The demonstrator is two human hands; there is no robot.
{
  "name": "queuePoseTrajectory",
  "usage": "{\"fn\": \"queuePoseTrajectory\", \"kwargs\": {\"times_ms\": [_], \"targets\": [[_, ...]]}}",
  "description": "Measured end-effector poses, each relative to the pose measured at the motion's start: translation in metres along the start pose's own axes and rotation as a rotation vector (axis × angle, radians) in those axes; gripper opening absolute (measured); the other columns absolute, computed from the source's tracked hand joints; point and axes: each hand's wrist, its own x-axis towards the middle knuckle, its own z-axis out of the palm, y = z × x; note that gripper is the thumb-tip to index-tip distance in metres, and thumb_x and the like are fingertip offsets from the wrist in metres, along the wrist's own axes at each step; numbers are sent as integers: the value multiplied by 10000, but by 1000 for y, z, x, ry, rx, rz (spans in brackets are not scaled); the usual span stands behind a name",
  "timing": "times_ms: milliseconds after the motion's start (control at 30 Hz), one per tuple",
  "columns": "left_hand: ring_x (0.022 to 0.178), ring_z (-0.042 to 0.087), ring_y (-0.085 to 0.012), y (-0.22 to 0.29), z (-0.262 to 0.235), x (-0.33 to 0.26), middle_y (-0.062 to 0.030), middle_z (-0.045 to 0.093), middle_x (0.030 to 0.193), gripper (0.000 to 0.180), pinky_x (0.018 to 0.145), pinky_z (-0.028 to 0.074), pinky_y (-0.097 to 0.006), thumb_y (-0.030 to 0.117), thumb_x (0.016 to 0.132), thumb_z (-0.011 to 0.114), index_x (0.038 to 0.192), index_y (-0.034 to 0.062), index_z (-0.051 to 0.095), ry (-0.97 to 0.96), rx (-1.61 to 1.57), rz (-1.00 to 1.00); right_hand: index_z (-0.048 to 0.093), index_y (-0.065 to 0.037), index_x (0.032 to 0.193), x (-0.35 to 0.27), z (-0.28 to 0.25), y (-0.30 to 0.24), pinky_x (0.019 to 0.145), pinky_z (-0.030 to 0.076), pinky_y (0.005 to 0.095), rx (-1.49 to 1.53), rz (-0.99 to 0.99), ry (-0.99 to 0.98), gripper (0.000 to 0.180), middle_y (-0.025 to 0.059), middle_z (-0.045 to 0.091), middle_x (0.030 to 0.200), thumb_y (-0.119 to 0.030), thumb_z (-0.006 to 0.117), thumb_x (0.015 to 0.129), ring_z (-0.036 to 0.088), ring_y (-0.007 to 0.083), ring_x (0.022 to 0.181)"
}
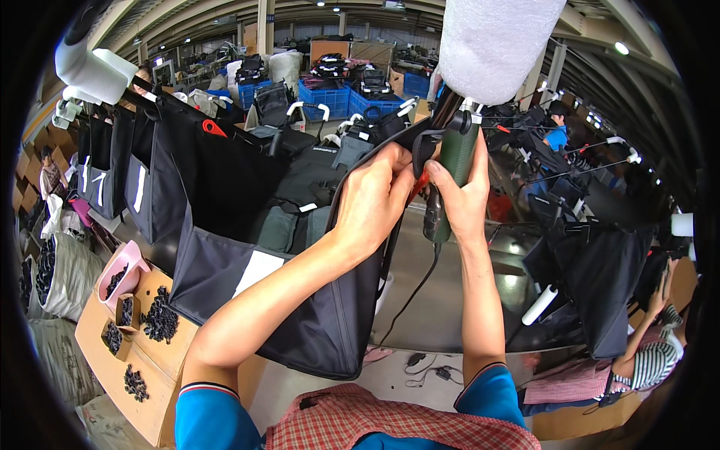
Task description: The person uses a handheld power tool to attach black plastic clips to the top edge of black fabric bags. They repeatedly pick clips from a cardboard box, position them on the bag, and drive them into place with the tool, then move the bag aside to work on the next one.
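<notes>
A large black fabric bag with a white patch hangs open before me on a dark frame. My left hand is closed, its fingertips pinching the bag's upper right edge beside a dark tube. What lies under those fingertips is partly hidden. My right hand is wrapped round a green and black electric screwdriver, held upright with its metal end up and its cord hanging down. A little red shows between the two hands. Just above the screwdriver is a white foam-wrapped end.
At lower left, a cardboard surface bears piles of small black parts and a pink scoop. More black bags hang at left. Blue crates stand behind. A co-worker's striped sleeve shows at right, near another black bag.
</notes>
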Motion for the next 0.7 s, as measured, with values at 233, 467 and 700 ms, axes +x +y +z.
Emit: {"fn": "queuePoseTrajectory", "kwargs": {"times_ms": [233, 467, 700], "targets": [[707, 621, -167, 54, -30, -31, -106, 661, 932, 321, 631, 502, -269, -20, 838, 624, 1151, -24, 556, -232, 65, 197, 203, -57, 1488, 1, -2, 9, 902, 475, 360, -261, -40, 81, 974, 172, 567, 1228, -197, 802, 733, 594, 251, 1023], [1002, 626, -260, 8, -15, 25, -167, 659, 1067, 350, 919, 452, -333, 21, 880, 556, 1226, -28, 547, -305, -209, -79, 183, -70, 1486, -1, 12, 8, 898, 485, 403, -251, -85, 83, 951, 195, 577, 1221, -194, 783, 759, 608, 308, 1068], [1046, 575, -130, -12, -6, 21, -93, 641, 1177, 303, 933, 434, -274, 60, 983, 469, 1264, -29, 539, -303, -178, -30, 147, -109, 1509, -57, -36, -13, 689, 530, 344, 277, 334, -91, 977, 100, 587, 976, -138, 769, 757, 627, 188, 768]]}}
